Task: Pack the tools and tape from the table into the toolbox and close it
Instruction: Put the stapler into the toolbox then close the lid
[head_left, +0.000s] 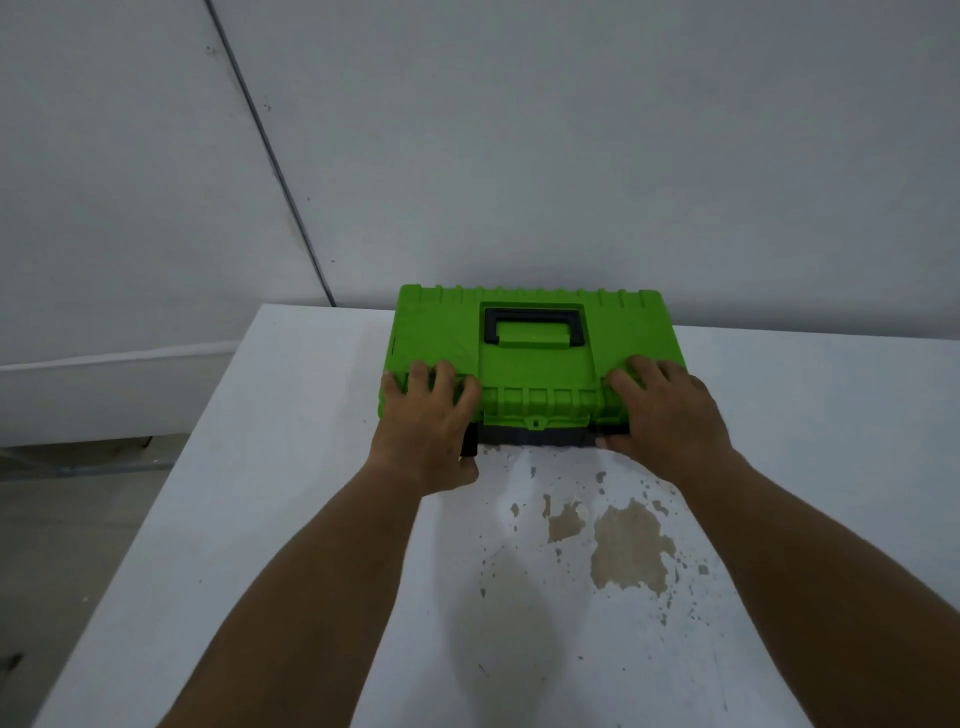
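Toolbox (530, 358) sits at the far edge of the tabletop (260, 519), against the wall, its long axis running left to right across the view. Its green lid is down, and the black handle (535, 325) lies flat in its recess on top. No tools or tape show anywhere on the tabletop, so packing looks done and latching is probably what remains.

Both hands reach straight forward, arms roughly parallel, and land on the near long edge of the box. The left hand (423, 421) covers the near left corner, fingers (441, 376) spread on the lid top, palm over the front where a black latch (470, 441) peeks out below. The right hand (667, 410) mirrors it at the near right corner, fingers (631, 374) spread flat on the lid, thumb tucked low against the dark base. Neither hand holds anything; both press on the box.

Each latch lies directly under its own hand, so the next move likely needs only a push of each thumb or palm inward toward the box front.
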